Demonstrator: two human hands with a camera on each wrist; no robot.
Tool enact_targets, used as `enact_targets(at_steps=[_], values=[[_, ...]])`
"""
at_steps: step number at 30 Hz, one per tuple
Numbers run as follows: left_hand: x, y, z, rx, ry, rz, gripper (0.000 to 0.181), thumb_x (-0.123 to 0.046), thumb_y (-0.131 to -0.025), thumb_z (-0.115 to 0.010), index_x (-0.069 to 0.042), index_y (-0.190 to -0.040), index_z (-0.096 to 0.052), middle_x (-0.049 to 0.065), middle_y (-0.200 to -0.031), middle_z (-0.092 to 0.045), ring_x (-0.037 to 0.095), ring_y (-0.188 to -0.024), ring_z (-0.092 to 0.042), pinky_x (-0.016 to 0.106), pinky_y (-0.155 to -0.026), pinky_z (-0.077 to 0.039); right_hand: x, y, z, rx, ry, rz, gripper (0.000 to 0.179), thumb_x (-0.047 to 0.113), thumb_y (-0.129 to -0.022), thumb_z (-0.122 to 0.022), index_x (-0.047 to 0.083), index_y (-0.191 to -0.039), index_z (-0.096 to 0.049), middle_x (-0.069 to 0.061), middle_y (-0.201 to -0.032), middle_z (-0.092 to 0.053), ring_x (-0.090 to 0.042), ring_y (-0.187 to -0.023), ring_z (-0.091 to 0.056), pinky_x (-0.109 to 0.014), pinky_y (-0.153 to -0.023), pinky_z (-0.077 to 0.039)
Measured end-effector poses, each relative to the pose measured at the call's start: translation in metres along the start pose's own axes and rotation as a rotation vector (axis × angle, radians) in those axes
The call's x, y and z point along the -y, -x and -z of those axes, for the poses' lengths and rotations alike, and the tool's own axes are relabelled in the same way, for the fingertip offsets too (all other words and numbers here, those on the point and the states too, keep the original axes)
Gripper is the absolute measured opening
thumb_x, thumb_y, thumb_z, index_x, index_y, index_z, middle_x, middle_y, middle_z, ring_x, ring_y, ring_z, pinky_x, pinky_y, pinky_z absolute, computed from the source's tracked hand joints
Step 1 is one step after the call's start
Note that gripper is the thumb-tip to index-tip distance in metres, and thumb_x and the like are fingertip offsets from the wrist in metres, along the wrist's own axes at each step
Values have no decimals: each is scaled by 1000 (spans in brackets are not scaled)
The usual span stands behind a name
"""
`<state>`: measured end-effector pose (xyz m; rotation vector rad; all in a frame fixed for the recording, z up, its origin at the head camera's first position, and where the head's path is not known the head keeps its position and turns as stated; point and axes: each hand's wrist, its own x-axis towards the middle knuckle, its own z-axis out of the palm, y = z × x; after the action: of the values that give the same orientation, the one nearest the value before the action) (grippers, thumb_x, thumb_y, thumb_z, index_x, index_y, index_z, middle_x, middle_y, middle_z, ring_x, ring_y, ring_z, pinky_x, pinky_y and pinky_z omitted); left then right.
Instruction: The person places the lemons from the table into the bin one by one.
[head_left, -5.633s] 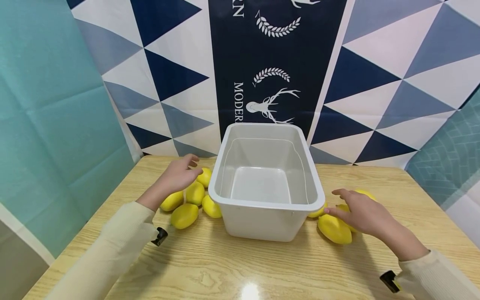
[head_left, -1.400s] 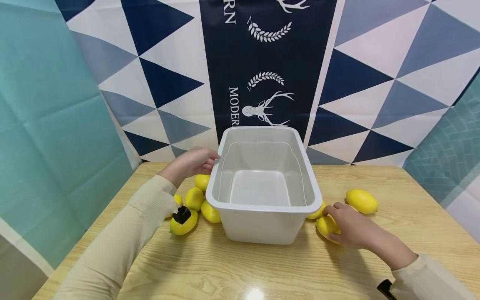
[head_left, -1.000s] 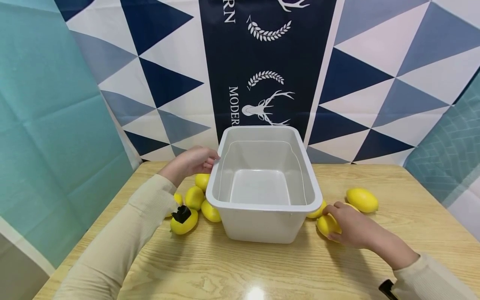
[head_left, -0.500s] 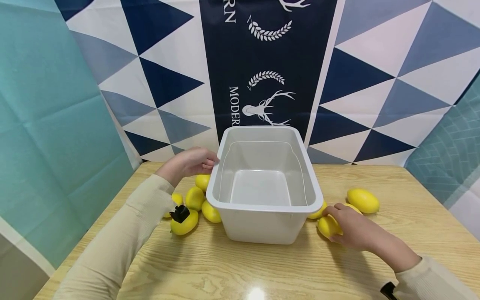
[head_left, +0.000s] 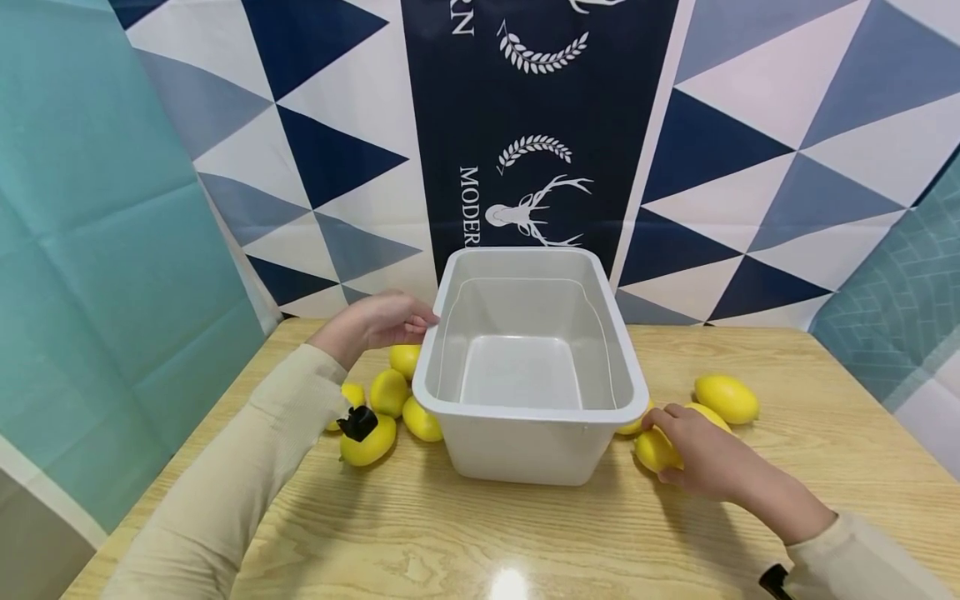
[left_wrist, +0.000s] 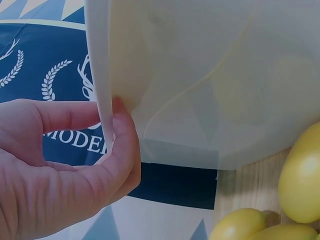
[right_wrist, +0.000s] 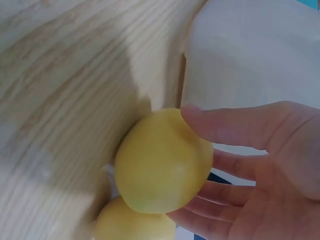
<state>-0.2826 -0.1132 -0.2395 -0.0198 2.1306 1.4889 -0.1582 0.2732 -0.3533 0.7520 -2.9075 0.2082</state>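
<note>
While the left hand (head_left: 390, 319) is pinching the rim (head_left: 429, 354) of a light grey rectangular plastic bin (head_left: 525, 450), the right hand (head_left: 701, 450) is gripping a glossy yellow oval lemon (head_left: 655, 450). Clock centred on the bin, twelve pointing at the blue-and-white triangle-print cloth (head_left: 322, 158).

Left hand: working at ten o'clock, thumb and fingers pressing the rim from either side. Right hand: working outside the bin at four o'clock, thumb and fingers curling around the lemon, clamped on it. The lemon is sitting at or just above the pale wood-grain table (head_left: 450, 542); cannot tell whether the hand is bearing its weight.

Five more yellow lemons (head_left: 389, 393) are lying between eight and nine o'clock, two partly hidden by the left sleeve and its black wrist mount (head_left: 358, 423). Three others (head_left: 726, 398) are lying between three and four, one partly hidden by the bin.

Step in hand, as judged: securing the lemon while bracing the bin. Next move is probably calling for a firm grasp and a lift clear of the neighbouring fruit, the left hand steadying the rim.
</note>
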Motion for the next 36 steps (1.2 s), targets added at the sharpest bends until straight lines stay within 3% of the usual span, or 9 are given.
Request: enact_targets(at_steps=[10,20,24,30,36], values=[[0,2,1,12,14,7,40,-10,-95,-53,3,-133,-47,7,-114,-53,15,-91,-58,22,-91,-55,4,1,-7,-82,39,6,53,6,-54,-89,6,-98,-60,-1,-89,-58,-16,-79,-55,-40,-74,-52],[1,2,-1,4,50,3,42,-8,-94,-53,2,-135,-45,8,-118,-51,18,-95,-57,31,-105,-48,3,2,-8,-125,65,57,53,4,-53,-90,8,-97,-61,3,-88,-56,-13,-82,-52,-38,-74,-50],[3,2,-2,-2,84,3,43,-8,-94,-53,1,-135,-45,7,-117,-51,17,-95,-57,28,-100,-51,4,2,-9,-129,72,49,54,6,-53,-90,8,-98,-61,3,-89,-57,-15,-83,-53,-40,-76,-50],[5,1,-3,-4,106,-4,39,-8,-94,-52,2,-131,-46,5,-107,-51,14,-88,-55,17,-80,-56,7,4,-12,-86,83,15,56,10,-54,-91,8,-101,-60,1,-91,-57,-17,-81,-53,-40,-74,-50],[6,-1,-3,-27,105,-5,37,-8,-93,-52,0,-129,-48,5,-105,-51,14,-86,-55,19,-83,-57,8,5,-14,-115,110,48,55,11,-53,-92,12,-98,-60,3,-90,-57,-17,-80,-52,-39,-73,-50]])
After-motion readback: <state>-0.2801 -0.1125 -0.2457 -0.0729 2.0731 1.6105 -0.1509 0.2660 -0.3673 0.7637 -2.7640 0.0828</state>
